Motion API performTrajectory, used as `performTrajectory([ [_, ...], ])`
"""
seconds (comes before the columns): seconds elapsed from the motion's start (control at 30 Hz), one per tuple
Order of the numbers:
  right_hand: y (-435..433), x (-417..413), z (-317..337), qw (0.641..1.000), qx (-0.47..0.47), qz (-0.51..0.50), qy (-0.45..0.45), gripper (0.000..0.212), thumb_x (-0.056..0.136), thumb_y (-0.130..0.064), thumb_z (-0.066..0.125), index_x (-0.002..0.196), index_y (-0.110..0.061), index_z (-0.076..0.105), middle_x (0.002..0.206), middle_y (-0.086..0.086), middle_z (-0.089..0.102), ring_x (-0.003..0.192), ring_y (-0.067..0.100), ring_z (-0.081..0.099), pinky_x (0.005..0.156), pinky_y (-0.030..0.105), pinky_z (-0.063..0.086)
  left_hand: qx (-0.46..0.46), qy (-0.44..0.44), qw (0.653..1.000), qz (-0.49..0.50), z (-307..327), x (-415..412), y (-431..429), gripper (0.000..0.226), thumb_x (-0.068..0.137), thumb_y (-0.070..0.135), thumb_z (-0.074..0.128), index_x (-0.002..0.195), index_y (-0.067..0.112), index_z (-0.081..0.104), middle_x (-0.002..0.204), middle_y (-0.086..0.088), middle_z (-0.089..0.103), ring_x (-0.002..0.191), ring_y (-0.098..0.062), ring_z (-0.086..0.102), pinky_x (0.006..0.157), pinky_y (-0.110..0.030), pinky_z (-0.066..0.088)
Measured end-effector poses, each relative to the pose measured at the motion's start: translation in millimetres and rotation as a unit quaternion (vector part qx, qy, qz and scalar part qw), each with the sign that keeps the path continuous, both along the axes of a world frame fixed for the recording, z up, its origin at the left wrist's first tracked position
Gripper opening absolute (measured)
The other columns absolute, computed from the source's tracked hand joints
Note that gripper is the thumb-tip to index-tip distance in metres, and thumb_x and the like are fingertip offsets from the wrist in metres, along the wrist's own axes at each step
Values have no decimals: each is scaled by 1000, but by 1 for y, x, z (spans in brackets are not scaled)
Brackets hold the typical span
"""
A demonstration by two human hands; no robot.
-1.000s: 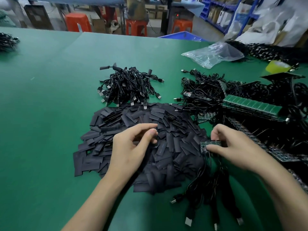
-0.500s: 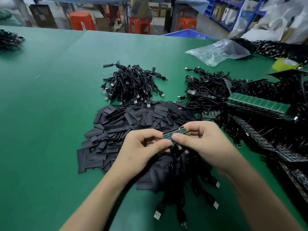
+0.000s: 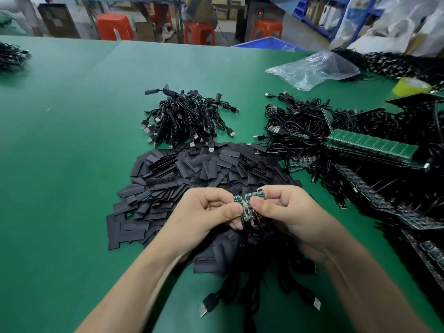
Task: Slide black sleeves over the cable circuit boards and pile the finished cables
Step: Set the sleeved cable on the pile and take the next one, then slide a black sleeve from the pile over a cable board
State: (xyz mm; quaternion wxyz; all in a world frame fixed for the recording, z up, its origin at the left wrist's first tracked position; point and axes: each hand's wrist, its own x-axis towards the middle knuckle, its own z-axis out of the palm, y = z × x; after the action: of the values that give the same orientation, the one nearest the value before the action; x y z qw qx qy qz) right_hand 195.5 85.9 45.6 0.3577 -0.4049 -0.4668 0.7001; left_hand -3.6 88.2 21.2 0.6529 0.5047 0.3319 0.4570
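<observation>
Both hands meet over the near side of a heap of flat black sleeves point(image 3: 192, 179). My left hand point(image 3: 204, 217) pinches the left piece of a small green circuit board strip point(image 3: 248, 203), and my right hand point(image 3: 288, 212) pinches the right piece; the strip is bent apart at a seam between my thumbs. Black cables with USB plugs point(image 3: 240, 292) hang from the boards toward me. A pile of sleeved cables point(image 3: 187, 118) lies beyond the sleeves.
Tangled cables with bare boards point(image 3: 300, 126) and long green board panels point(image 3: 372, 147) crowd the right side of the green table point(image 3: 60, 164). A clear plastic bag point(image 3: 312, 68) and yellow tape roll point(image 3: 410, 86) lie at far right. Another cable pile point(image 3: 12, 56) sits far left.
My right hand brought the board strip and its cables from the right to the middle, my left hand took hold of it, and the strip now bends apart between both thumbs.
</observation>
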Motion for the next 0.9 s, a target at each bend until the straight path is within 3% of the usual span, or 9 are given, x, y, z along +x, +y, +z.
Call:
performTrajectory([
  [0.13,3,27,3,983,24,-75,-168,12,86,-24,75,87,-13,80,82,18,76,70,20,68,65,25,55,6,22,999,33,-2,-2,1,12,80,10,73,72,16,80,64,-9,72,57,-11,68,63,-19,55],
  [0.23,1,51,7,871,117,-164,-447,15,90,-40,72,87,-26,75,74,-8,67,64,6,58,63,29,43,30,33,998,54,-1,-5,3,9,75,11,81,70,18,79,68,-7,74,60,-10,69,64,-19,55],
  [0.3,-5,47,9,794,188,-186,-547,25,87,-58,63,97,-36,68,94,-15,62,83,2,57,74,29,42,71,48,994,70,0,-4,3,12,68,19,88,67,23,77,73,0,73,67,-10,66,67,-19,52],
  [0.43,-19,2,7,851,313,-104,-409,18,95,-46,64,105,-33,71,106,-20,62,104,-5,58,88,11,39,124,67,984,109,-4,-3,5,13,68,31,85,67,24,74,73,5,66,70,-15,56,66,-25,44],
  [0.5,-24,-18,0,895,284,-57,-339,5,98,-30,67,97,-31,72,95,-20,69,93,-3,64,80,10,42,119,80,981,129,-6,-5,6,15,69,33,84,69,22,74,72,4,65,68,-18,53,64,-29,41],
  [0.6,-23,-28,-7,936,233,-67,-255,17,102,-20,61,86,-22,68,83,-8,75,79,8,70,77,20,50,131,132,968,169,-8,-9,8,9,82,33,78,90,30,79,85,5,73,77,-11,63,72,-24,48],
  [0.67,-19,-25,-6,963,188,-70,-179,22,104,-18,57,85,-16,67,77,1,73,74,17,71,77,28,55,200,264,911,244,-12,-13,13,22,94,32,70,115,32,76,99,10,73,91,-7,64,83,-20,48],
  [0.77,-7,-19,4,986,124,-81,-73,27,104,-24,53,80,-16,64,64,2,55,49,19,56,53,33,53,302,444,790,297,-18,-13,18,38,97,26,70,135,23,68,115,7,67,107,-15,57,97,-25,44],
  [0.9,13,-15,11,993,58,-86,-50,32,108,-23,47,80,-15,59,58,-2,41,36,11,34,37,22,37,315,535,730,285,-25,-8,25,35,98,29,69,132,21,71,122,3,68,109,-26,57,92,-44,49],
])
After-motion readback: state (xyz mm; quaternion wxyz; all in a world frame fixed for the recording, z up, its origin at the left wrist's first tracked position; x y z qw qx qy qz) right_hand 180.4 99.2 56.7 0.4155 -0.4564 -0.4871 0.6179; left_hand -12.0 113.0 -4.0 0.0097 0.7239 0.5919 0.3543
